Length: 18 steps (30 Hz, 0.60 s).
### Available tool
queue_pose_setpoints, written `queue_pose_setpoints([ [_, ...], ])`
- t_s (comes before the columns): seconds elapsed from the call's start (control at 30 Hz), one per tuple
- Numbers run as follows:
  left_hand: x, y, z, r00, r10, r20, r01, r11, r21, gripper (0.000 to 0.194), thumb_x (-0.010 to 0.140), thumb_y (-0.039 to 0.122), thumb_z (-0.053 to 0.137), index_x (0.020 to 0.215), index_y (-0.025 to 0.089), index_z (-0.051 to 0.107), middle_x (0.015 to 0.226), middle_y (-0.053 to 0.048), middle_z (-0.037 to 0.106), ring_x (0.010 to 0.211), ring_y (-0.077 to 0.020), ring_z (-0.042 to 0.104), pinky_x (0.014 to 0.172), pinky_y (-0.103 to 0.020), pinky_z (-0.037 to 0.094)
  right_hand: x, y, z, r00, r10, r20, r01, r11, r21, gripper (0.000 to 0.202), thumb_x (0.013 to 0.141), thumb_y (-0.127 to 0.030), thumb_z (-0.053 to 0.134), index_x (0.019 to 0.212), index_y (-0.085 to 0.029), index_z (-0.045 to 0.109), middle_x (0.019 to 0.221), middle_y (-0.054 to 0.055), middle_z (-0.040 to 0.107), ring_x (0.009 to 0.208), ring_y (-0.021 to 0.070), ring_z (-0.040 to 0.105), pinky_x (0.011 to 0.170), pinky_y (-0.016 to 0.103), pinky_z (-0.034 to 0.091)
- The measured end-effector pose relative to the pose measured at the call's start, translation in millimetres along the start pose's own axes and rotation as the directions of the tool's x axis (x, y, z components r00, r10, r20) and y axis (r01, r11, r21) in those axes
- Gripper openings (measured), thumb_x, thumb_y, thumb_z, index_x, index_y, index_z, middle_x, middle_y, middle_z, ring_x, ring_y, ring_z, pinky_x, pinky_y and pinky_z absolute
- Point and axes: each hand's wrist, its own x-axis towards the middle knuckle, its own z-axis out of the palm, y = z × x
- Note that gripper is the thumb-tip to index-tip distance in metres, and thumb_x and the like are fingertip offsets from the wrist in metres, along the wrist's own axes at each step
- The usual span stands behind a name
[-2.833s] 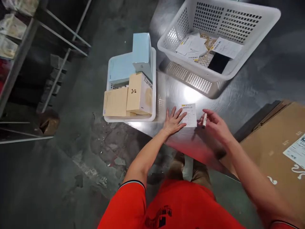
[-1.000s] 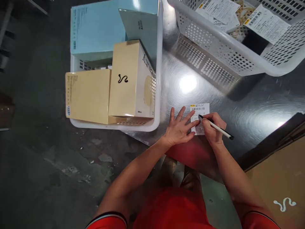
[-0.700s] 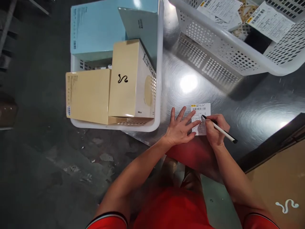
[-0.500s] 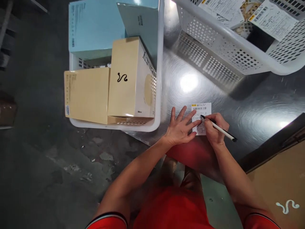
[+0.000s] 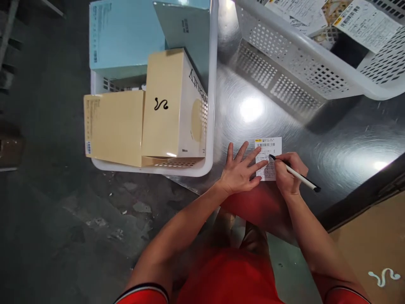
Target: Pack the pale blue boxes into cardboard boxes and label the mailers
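Left of the barcoded slip [image 5: 267,151] stands a white basket [image 5: 199,170] of cartons [image 5: 161,122]. My left hand [image 5: 239,174] lies spread, gripping nothing, fingertips over the slip's left side. The slip rests on the metal table [image 5: 234,126]. At the slip's right edge my right hand [image 5: 290,172] curls around a marker pen [image 5: 301,177], tip over the print.

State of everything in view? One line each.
Left hand: spread, partly over slip
Right hand: closed around pen
Pen: tilted, tip at slip
Slip: flat, printed
Box basket: loaded with boxes
Beige box nearest left hand: marked black
Paper basket: holds printed papers
Cardboard: marked white
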Motion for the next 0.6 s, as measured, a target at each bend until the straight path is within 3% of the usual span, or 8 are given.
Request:
queue_pose_setpoints([
  [0.33, 1, 0, -4.8, 0.999, -0.009, 0.043, 0.010, 1.000, -0.022, 0.053, 0.092, 0.046, 0.063, 0.144, 0.037, 0.060, 0.163, -0.005, 0.045, 0.157, -0.0406, 0.024, 0.122, -0.073, -0.009, 3, -5, 1, 0.999, -0.047, -0.025, 0.048, 0.999, 0.009, 0.010, 0.080, -0.018, 0.054, 0.073, -0.020, 0.061, 0.064, -0.001, 0.062, 0.057, 0.0147, 0.056, 0.058, 0.028, 0.044],
  [0.47, 0, 0, -3.3, 0.999, -0.016, 0.047, 0.018, 0.999, -0.028, 0.053, 0.092, 0.050, 0.063, 0.144, 0.038, 0.060, 0.163, -0.006, 0.045, 0.158, -0.0399, 0.022, 0.123, -0.072, -0.007, 2, -5, 0, 0.997, 0.072, -0.012, -0.072, 0.997, 0.027, 0.013, 0.078, -0.026, 0.054, 0.069, -0.020, 0.062, 0.063, 0.000, 0.062, 0.057, 0.0149, 0.055, 0.058, 0.028, 0.045],
  [0.6, 0, -1, 1.5, 1.000, -0.013, 0.020, 0.013, 1.000, -0.023, 0.053, 0.092, 0.054, 0.065, 0.142, 0.039, 0.061, 0.162, -0.005, 0.046, 0.158, -0.0386, 0.023, 0.124, -0.072, -0.005, 0, 4, 3, 0.950, 0.301, -0.084, -0.277, 0.935, 0.222, 0.015, 0.081, -0.034, 0.059, 0.081, -0.019, 0.062, 0.068, -0.001, 0.058, 0.060, 0.0143, 0.055, 0.060, 0.029, 0.047],
])
